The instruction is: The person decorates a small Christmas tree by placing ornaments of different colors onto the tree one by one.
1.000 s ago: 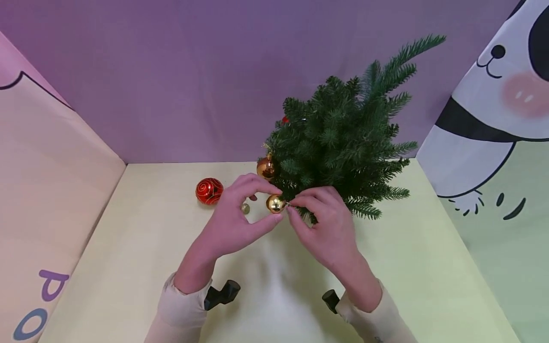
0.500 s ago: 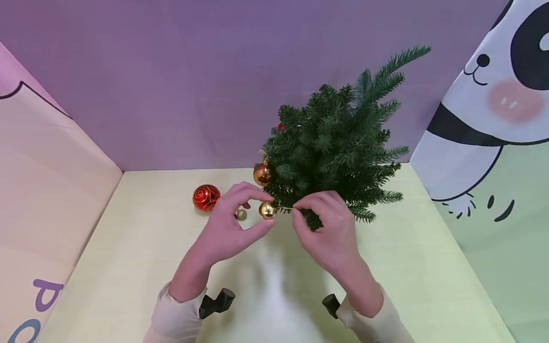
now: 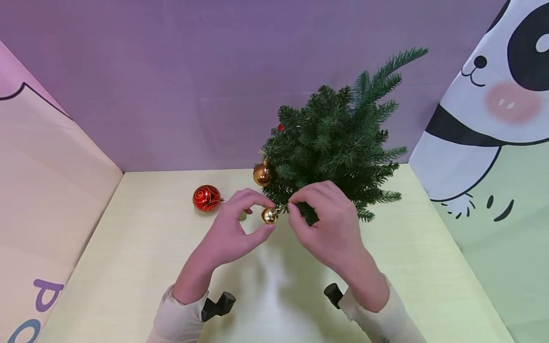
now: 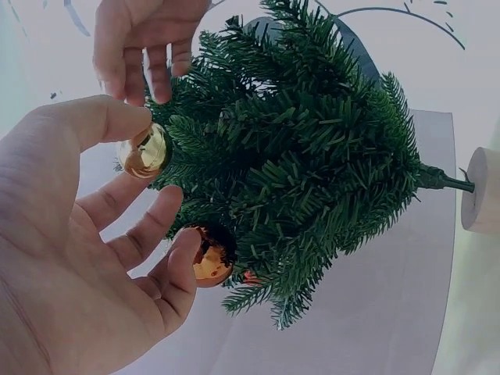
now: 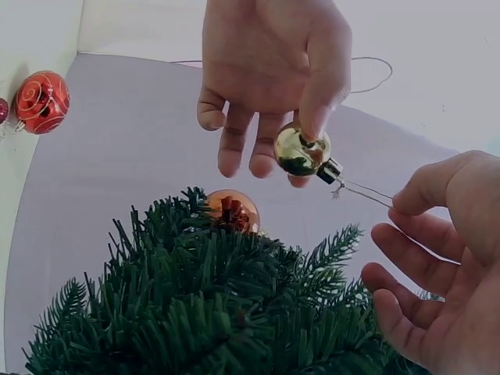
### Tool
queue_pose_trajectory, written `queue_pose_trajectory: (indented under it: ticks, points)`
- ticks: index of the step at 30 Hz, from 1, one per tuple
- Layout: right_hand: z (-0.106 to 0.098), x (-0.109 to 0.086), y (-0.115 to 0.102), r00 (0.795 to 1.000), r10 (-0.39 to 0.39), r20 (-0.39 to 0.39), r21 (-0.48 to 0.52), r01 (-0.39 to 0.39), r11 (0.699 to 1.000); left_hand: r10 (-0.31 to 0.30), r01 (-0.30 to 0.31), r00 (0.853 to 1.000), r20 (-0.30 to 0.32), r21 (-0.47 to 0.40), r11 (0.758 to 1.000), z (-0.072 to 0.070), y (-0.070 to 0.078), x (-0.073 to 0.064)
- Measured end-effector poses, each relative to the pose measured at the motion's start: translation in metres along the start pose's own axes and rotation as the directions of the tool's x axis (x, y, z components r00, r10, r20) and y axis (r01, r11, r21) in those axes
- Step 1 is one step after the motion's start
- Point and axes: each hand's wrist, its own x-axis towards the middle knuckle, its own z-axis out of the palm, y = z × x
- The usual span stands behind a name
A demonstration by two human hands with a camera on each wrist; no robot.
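Observation:
A shiny gold bauble [image 3: 269, 216] is pinched between thumb and finger of my left hand [image 3: 233, 233], with its cap toward the right hand. My right hand [image 3: 332, 224] pinches the end of the bauble's thin hanging loop [image 5: 367, 191], which is stretched between the hands in the right wrist view. Both hands are raised in front of the small green Christmas tree [image 3: 330, 143]. On the tree's left side hangs a copper bauble [image 3: 262, 175], seen in the left wrist view just beyond the left fingers.
On the table [image 3: 128, 267] at left lies a red bauble [image 3: 207, 198] with gold swirls. Beside it a small gold glitter ball [image 3: 243, 216] is partly hidden by the left hand. A bit of red [image 3: 280, 127] shows in the upper branches. The tree's pale round base [image 4: 480, 191] appears in the left wrist view.
The right hand drew the loop out from the cap, then shifted slightly up and left. The bauble has tilted, its cap now pointing up and right. The left hand still holds the bauble.

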Motion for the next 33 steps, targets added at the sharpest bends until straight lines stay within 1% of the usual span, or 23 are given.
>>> queue_pose_trajectory:
  ticks: [3,6,10,12,15,21,27,33]
  points:
    - [0.002,0.005,-0.001,0.999,-0.016,0.042,-0.022,0.017,1.000,0.006,-0.006,1.000,0.003,0.009,1.000,0.002,-0.001,0.000]
    - [0.003,0.008,-0.002,0.995,-0.032,0.092,-0.053,0.037,0.998,-0.001,0.001,1.000,0.008,0.014,1.000,0.003,-0.001,-0.001]
    - [0.003,0.009,-0.002,0.988,-0.040,0.148,-0.094,0.054,0.994,-0.008,0.008,1.000,0.005,-0.001,1.000,0.004,0.003,0.000]
    - [0.003,0.008,-0.001,0.986,-0.034,0.163,-0.108,0.052,0.993,0.000,0.000,1.000,-0.005,-0.015,1.000,0.005,0.005,0.002]
    - [0.002,0.007,0.000,0.984,-0.023,0.179,-0.118,0.045,0.992,0.008,-0.008,1.000,-0.022,-0.024,1.000,0.005,0.007,0.005]
    - [0.000,0.008,0.002,0.980,-0.032,0.195,-0.128,0.057,0.990,0.006,-0.007,1.000,-0.030,-0.039,0.999,0.006,0.007,0.006]
    - [-0.001,0.012,0.003,0.977,-0.023,0.213,-0.127,0.050,0.991,0.056,-0.059,0.997,-0.052,-0.064,0.996,0.008,0.005,0.011]
    - [-0.001,0.013,0.002,0.974,-0.013,0.224,-0.139,0.045,0.989,0.092,-0.099,0.991,-0.097,-0.077,0.992,0.011,0.006,0.016]
